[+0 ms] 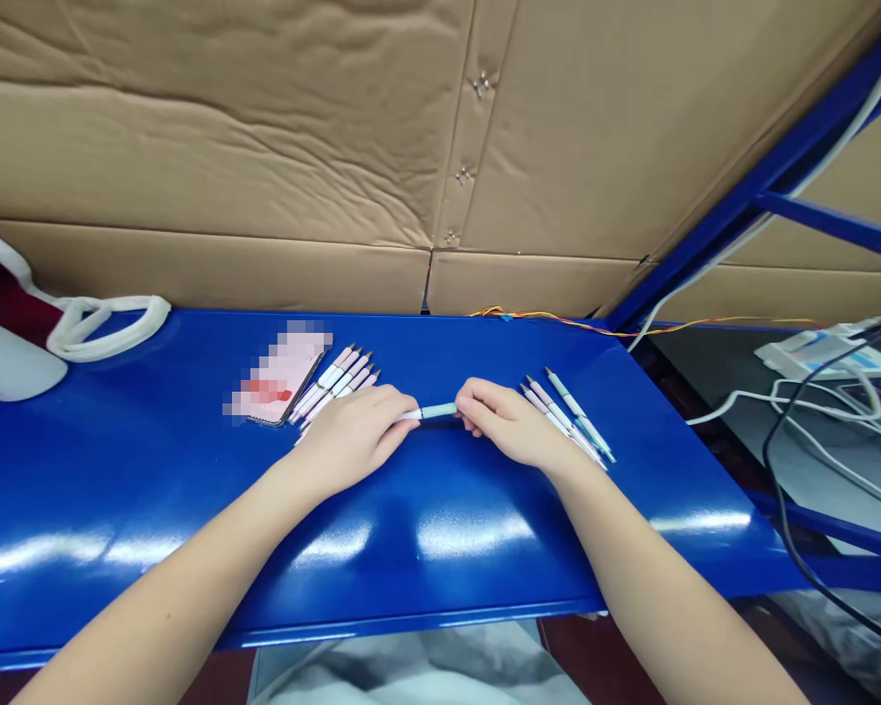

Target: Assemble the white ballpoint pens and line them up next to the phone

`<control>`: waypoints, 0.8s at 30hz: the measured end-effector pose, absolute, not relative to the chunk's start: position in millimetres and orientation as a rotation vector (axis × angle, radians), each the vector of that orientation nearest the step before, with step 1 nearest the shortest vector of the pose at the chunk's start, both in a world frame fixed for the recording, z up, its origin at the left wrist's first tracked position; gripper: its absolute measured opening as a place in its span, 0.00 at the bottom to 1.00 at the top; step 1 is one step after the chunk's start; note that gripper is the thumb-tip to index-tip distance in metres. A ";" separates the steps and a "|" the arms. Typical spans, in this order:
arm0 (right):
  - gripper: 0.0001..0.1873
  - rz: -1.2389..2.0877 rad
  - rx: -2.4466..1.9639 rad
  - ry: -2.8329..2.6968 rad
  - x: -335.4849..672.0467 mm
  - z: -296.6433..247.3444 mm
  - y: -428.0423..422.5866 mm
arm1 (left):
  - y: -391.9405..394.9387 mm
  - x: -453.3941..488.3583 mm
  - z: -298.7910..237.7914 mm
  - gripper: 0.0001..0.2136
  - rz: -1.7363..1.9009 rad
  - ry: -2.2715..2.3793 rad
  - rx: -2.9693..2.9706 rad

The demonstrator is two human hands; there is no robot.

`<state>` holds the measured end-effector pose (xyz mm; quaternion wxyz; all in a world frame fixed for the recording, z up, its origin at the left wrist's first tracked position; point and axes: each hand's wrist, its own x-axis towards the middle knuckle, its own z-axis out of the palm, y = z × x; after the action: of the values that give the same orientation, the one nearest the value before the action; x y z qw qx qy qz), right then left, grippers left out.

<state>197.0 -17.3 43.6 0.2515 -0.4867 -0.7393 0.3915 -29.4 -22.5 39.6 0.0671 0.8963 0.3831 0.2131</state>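
A pale green and white pen is held level between both hands above the blue table. My left hand pinches its white end, and my right hand grips the green end with curled fingers. Beside and partly behind my left hand lies a row of several pens in pale pink and white, tips pointing away. To the right of my right hand, a smaller group of pens rests on the table, with a green and white pen at its right side. My right wrist hides part of that group.
A pink phone-shaped item, partly pixelated, lies left of the pens. A white strap and a white rounded object are at the far left. Cardboard walls the back. Thin wires and cables run at the right.
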 end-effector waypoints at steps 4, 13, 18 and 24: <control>0.25 1.042 -1.402 -1.990 194.2 41.5 -16.9 | -23.2 -28.9 40.5 0.10 0.659 1.160 2.709; 0.16 0.957 -1.378 -1.978 193.5 39.5 -15.5 | -21.8 -30.0 37.9 0.10 0.643 1.190 2.711; 0.10 1.022 -1.293 -1.993 196.6 40.7 -14.1 | -21.2 -30.4 37.8 0.11 0.642 1.220 2.705; 0.14 0.824 -1.293 -2.093 193.6 35.2 -14.0 | -20.1 -30.2 37.3 0.11 0.653 1.235 2.696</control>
<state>193.6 -14.0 35.2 0.2700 -0.4798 -0.7768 0.3057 -30.2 -20.1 37.3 0.0523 0.8866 0.4062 0.2149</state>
